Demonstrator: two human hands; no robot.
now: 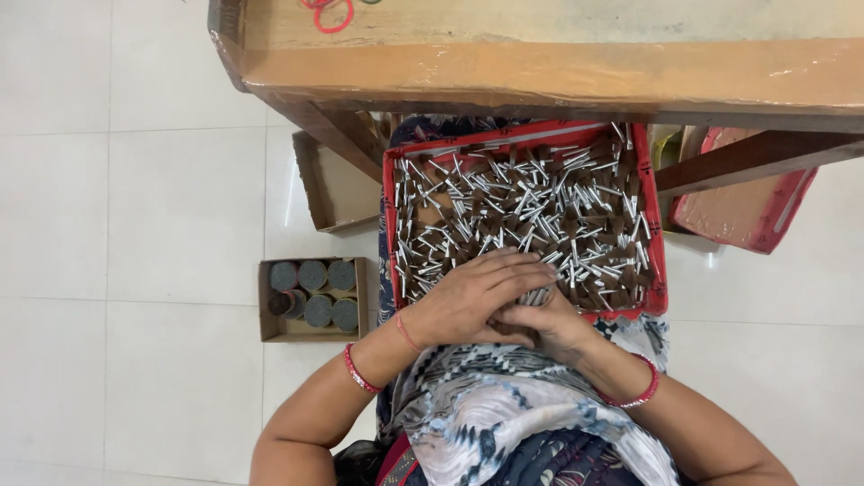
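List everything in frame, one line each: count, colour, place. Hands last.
tray: one, red, on the person's lap under the table edge.
pins: too many to count, silver shafts with brown heads, heaped in the tray.
table: one, wooden, plastic-wrapped, across the top.
rubber band: one, red, on the table at the top edge.
box: one, brown cardboard, on the floor by the left arm.
bundles: about six, grey round tops, in the box.
open carton: one, brown, on the floor under the table.
red-edged tray: one, right, under the table.
bangles: red, on both wrists.
left hand: over the pins at the tray's near edge.
right hand: under the left, gripping a bunch of pins.
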